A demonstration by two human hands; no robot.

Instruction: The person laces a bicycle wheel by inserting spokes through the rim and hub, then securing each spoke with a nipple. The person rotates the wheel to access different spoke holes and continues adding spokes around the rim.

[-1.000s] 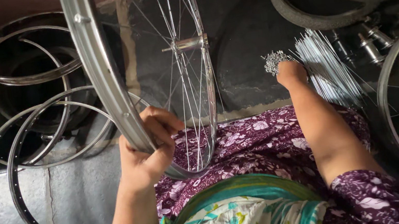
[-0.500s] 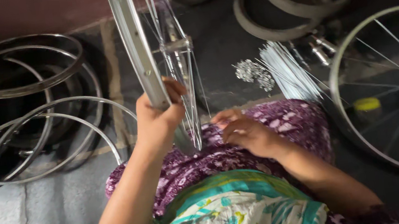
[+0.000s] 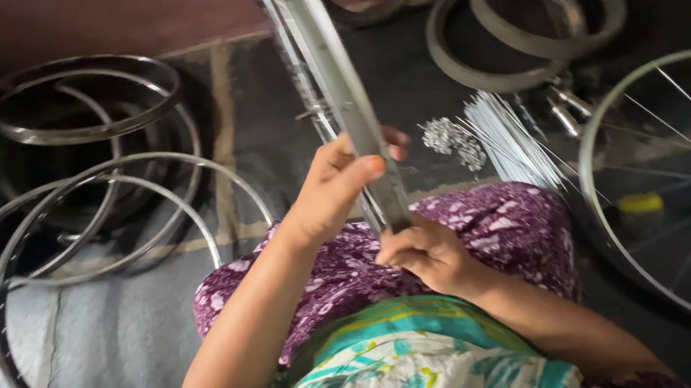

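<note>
A silver bicycle wheel rim with thin spokes stands upright on my lap, seen nearly edge-on. My left hand is wrapped around the rim partway up. My right hand is closed at the rim's lowest part, resting on my purple flowered lap; whether it pinches a spoke is hidden.
Several bare rims lie stacked on the floor at left. A bundle of loose spokes and a pile of small nipples lie ahead right. A spoked wheel lies at right, rubber tyres behind it.
My right hand came back from the spoke bundle to the bottom of the rim. The rim has turned nearly edge-on, and my left hand shifted its hold on it.
</note>
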